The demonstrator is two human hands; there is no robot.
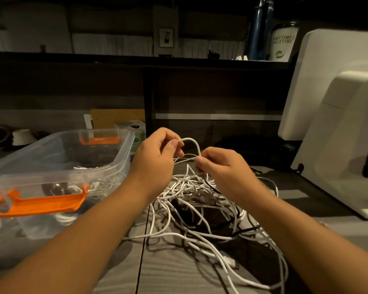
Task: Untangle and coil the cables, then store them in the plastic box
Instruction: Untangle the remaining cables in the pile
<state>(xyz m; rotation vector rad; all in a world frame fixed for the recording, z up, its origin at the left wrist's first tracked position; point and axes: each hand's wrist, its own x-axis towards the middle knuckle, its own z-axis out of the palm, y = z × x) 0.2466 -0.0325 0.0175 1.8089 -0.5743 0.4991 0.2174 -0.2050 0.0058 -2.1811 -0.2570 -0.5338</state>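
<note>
On the dim grey table, the left hand and right hand each pinch one white cable loop arching between them, above the tangle, with the plastic box just outside the left hand.

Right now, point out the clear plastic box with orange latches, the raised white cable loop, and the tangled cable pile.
Clear plastic box point(123, 153): head view, right-hand wall.
White cable loop point(191, 139): head view, top of arch.
Tangled cable pile point(191, 187): head view, heap's middle.
</note>
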